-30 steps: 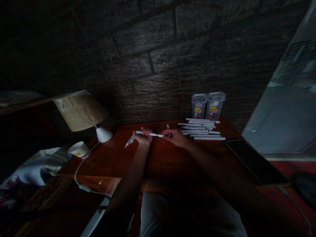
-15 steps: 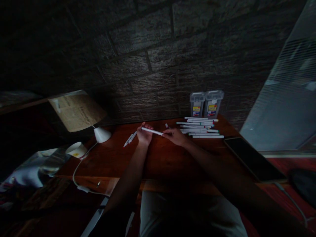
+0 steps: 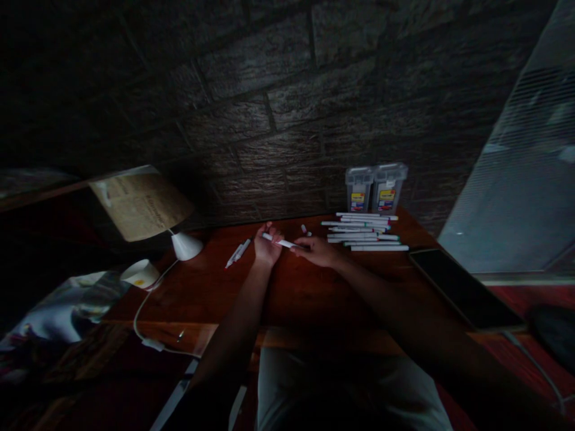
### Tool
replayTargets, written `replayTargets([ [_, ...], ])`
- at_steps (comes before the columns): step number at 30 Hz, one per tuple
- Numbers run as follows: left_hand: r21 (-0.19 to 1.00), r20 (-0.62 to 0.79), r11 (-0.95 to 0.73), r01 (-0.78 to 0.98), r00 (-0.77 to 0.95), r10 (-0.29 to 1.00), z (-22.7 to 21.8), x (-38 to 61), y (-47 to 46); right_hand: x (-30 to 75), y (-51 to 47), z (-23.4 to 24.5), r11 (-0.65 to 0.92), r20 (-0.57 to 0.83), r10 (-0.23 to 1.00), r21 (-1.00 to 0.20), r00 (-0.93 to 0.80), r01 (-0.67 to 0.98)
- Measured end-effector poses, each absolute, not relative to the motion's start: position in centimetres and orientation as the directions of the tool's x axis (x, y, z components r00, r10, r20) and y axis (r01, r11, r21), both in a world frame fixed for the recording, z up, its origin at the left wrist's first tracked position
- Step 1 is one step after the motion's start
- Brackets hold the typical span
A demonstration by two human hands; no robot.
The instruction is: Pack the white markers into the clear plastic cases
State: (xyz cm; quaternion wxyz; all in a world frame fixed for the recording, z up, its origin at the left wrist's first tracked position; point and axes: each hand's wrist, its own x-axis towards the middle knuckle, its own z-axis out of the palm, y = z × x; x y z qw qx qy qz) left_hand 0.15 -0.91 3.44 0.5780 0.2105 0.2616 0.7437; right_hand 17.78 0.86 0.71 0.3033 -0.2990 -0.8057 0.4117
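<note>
A white marker is held between my two hands above the wooden desk. My left hand has its fingers curled around the marker's left part. My right hand pinches its right end between thumb and fingers. Just behind my right hand lie small marker caps on the desk. To the left of my left hand, uncapped-looking white markers lie side by side, one with a red tip. A row of several white markers with coloured ends lies to the right of my right hand.
Two clear plastic cases with labels stand against the brick wall. A dark tablet lies at the desk's right edge. At the left are a lamp with a paper shade, its cord, and a paper cup. The desk has a front edge near my lap.
My left fingers have closed around the marker, which lay across the more open hand before. Both hands have shifted slightly, the left one a little to the right.
</note>
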Motion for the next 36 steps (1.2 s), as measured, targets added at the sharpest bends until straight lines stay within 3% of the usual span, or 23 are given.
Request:
replayTargets([
  [4,0.861,0.045,-0.112,-0.496,-0.146,0.988,2.7,1.6,-0.5,17.8,0.4,1.0,0.547,0.260,0.741,-0.769,-0.619,0.331],
  [7,0.975,0.111,-0.148,-0.166,-0.214,0.971,1.8,1.8,-0.2,17.9,0.5,1.2,0.537,0.255,0.767,-0.757,-0.588,0.372],
  [11,0.936,0.275,-0.167,0.310,-0.345,0.898,0.7,1.5,0.0,18.1,0.9,1.4,0.474,0.205,0.834,-0.743,-0.512,0.473],
  [14,0.867,0.344,-0.138,0.479,-0.376,0.860,0.3,1.3,-0.2,18.3,1.3,1.5,0.426,0.180,0.871,-0.739,-0.458,0.522],
  [19,0.845,0.328,-0.072,0.530,-0.406,0.853,0.4,1.2,-0.3,18.5,2.0,1.3,0.369,0.175,0.908,-0.766,-0.381,0.526],
  [29,0.784,0.420,-0.211,0.583,-0.249,0.873,0.1,1.2,-0.2,17.8,1.9,1.0,0.390,0.175,0.899,-0.738,-0.402,0.551],
  [36,0.781,0.491,-0.255,0.570,-0.310,0.814,0.6,1.0,-0.7,16.8,-0.3,0.9,0.534,0.352,0.843,-0.636,-0.407,0.557],
])
